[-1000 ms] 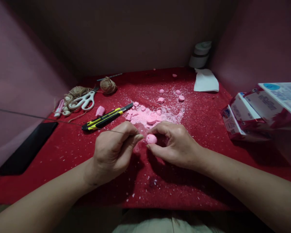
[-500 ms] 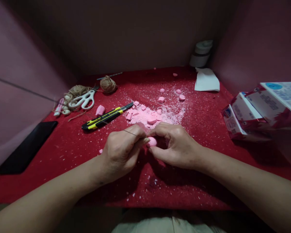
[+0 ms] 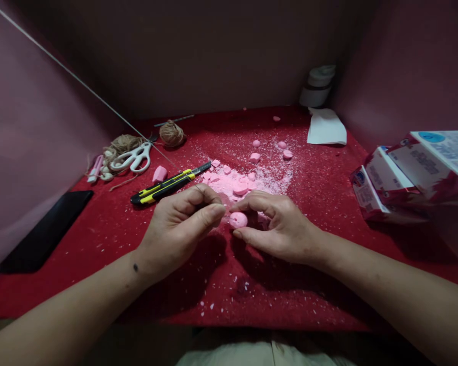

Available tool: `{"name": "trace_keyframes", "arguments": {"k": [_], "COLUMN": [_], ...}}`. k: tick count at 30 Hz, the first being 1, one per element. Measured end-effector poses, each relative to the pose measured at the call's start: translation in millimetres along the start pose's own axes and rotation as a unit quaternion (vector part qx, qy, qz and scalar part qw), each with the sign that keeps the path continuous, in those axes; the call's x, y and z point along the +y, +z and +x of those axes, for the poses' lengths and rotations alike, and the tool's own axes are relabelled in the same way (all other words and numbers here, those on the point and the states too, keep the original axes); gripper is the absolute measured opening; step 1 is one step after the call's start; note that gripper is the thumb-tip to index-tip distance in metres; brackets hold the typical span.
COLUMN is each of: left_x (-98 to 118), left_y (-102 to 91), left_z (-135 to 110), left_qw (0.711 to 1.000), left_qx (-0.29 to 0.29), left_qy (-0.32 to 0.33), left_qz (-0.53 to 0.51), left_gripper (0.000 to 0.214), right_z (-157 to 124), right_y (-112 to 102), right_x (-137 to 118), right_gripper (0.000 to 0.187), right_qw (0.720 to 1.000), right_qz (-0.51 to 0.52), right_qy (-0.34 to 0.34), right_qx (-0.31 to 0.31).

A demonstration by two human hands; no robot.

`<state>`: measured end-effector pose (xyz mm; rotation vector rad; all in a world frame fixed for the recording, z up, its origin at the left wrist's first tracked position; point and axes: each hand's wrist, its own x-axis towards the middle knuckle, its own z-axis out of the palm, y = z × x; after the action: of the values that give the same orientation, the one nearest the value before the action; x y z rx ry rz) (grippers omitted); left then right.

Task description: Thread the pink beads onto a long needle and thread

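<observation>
Between the thumb and forefinger of my right hand (image 3: pixel 278 226) is a small rounded pink piece (image 3: pixel 238 220), chalky-looking, with a small dark hole on its near face. My left hand (image 3: pixel 189 223) is pinched just left of it, closed on a thin, needle-like piece whose tip seems to reach toward the hole; most of it is hidden by the fingers. Pink crumbs and powder (image 3: pixel 229 183) lie just beyond both hands. A yellow-and-black utility knife (image 3: pixel 168 187) rests to the left, its blade end at the powder.
White-handled scissors (image 3: pixel 132 158), a twine ball (image 3: pixel 171 133) and a pink chunk (image 3: pixel 160 174) lie left on the red cloth (image 3: pixel 320 198). A black flat object (image 3: pixel 46 231) is at the left edge. Boxes (image 3: pixel 435 157), white paper (image 3: pixel 326 127) and a white bottle (image 3: pixel 317 85) stand right. A pale cord (image 3: pixel 61 63) crosses upper left.
My left hand has turned and drawn slightly left from the pink piece, exposing its hole. The cord at upper left now runs higher and steeper. My right hand keeps its hold.
</observation>
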<state>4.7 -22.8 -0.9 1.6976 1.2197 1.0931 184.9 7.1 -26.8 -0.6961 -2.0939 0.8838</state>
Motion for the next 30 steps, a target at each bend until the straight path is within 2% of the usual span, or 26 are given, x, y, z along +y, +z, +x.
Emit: {"name": "trace_keyframes", "arguments": {"k": [4, 8, 13, 17, 22, 27, 30], "left_x": [2.8, 4.7, 1.9, -0.6, -2.0, -3.6, -1.6], "left_y": [1.8, 3.5, 0.5, -4.5, -7.9, -7.8, -7.9], "left_z": [-1.4, -2.7, 0.0, 3.7, 4.3, 2.0, -1.3], "left_qw": [0.994, 0.975, 0.947, 0.921, 0.904, 0.876, 0.877], "left_qx": [0.000, -0.007, -0.074, -0.132, -0.154, -0.151, -0.118], "left_qy": [0.053, 0.123, 0.178, 0.209, 0.221, 0.251, 0.283], "left_qz": [0.092, 0.185, 0.257, 0.300, 0.331, 0.382, 0.369], "left_gripper": [0.011, 0.011, 0.010, 0.009, 0.011, 0.013, 0.013], "right_z": [-0.5, 0.2, 0.6, 0.4, 0.9, 1.3, 1.3], "right_y": [0.1, 0.1, -2.0, -3.2, -2.9, -5.0, -6.9], "right_x": [0.0, 0.2, 2.7, 4.2, 3.1, 1.3, 2.0], "right_gripper": [0.012, 0.009, 0.007, 0.009, 0.009, 0.007, 0.005], "right_qw": [1.000, 1.000, 0.997, 0.997, 0.995, 0.984, 0.966], "right_qz": [0.005, 0.016, 0.037, 0.007, 0.000, 0.102, 0.199], "right_qy": [-0.003, 0.004, 0.030, 0.026, 0.036, 0.079, 0.103], "right_qx": [-0.002, -0.010, -0.055, -0.075, -0.095, -0.125, -0.130]}}
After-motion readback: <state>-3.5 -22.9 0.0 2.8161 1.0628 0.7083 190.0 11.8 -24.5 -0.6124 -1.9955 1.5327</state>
